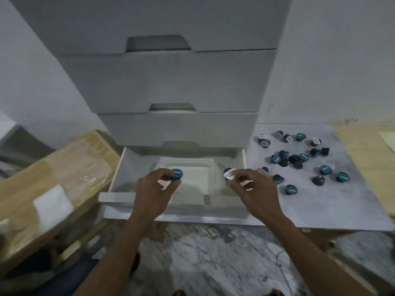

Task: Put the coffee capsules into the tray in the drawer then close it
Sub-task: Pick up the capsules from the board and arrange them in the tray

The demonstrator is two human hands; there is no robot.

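Bottom drawer [119, 167]: pulled open, clear tray [211, 167] inside. Left hand [152, 189] pinches a teal-lidded capsule [177, 174] over the tray; right hand [250, 189] pinches a white-lidded capsule [228, 173] above the drawer's right wall. Loose capsules [299, 159] scattered on the white sheet [320, 206] right of the drawer. Wooden crate [53, 178] left of it.

From my feed, the clear tray [188, 165] in the drawer [116, 167] was so faint its edges blurred. My left hand [152, 189] hid most of its capsule [176, 174]. Lid print on the scattered capsules [299, 161] was too small to read.
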